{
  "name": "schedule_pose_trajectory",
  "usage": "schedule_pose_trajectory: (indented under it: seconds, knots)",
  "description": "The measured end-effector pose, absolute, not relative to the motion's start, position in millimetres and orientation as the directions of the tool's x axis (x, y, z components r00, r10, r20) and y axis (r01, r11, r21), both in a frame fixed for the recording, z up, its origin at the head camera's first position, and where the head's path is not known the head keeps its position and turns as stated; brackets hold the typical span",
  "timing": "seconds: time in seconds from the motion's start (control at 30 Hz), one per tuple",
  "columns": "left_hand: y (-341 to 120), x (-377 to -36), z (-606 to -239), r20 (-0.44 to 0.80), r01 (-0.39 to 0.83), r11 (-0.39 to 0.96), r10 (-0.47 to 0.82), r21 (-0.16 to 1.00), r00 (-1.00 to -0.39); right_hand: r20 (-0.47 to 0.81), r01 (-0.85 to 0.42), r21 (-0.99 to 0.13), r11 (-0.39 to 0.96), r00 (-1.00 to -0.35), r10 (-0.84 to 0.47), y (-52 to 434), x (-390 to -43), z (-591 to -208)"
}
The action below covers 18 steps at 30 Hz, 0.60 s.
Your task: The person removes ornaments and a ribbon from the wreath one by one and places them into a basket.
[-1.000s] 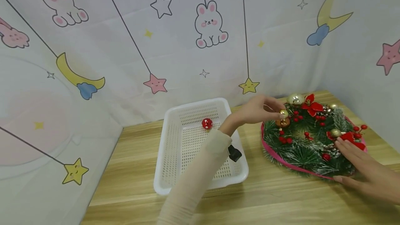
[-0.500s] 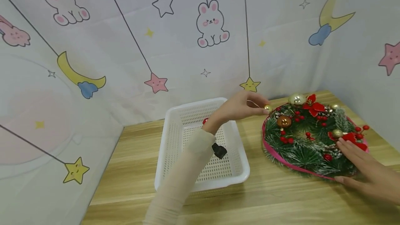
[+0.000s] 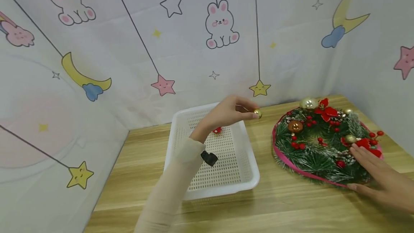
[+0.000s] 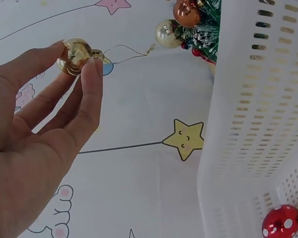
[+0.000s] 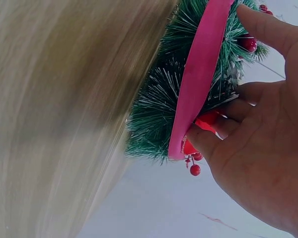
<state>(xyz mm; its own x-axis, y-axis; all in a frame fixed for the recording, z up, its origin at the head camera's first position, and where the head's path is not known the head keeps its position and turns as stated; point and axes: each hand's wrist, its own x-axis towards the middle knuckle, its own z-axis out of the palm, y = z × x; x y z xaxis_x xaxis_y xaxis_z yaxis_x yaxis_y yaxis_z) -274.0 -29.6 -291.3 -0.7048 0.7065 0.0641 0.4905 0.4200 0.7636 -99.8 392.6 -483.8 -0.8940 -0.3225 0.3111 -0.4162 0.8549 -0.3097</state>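
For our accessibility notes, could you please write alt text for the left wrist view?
A left hand pinches a small gold bauble by its fingertips beside a white basket holding a red spotted ornament; a wreath edge shows above.

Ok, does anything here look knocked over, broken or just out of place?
Nothing looks damaged or spilled. The only thing off its spot is a small gold bauble, pinched in the left hand above the white basket's far corner. The right hand rests on the wreath, which lies flat on the table.

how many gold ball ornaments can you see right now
4: one small shiny gold ball pinched in the left hand, three on the green pine wreath at top, upper right and right. Others may be hidden.
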Motion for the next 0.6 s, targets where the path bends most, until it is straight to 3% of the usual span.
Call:
schedule_pose_trajectory:
  seconds: [0.6]
  knots:
    - [-82, -285, -313, 0.034, 0.389, 0.468, 0.605, 0.793, -0.796, 0.338, -0.440, -0.292, 0.849, -0.878, -0.339, 393, -101, -484]
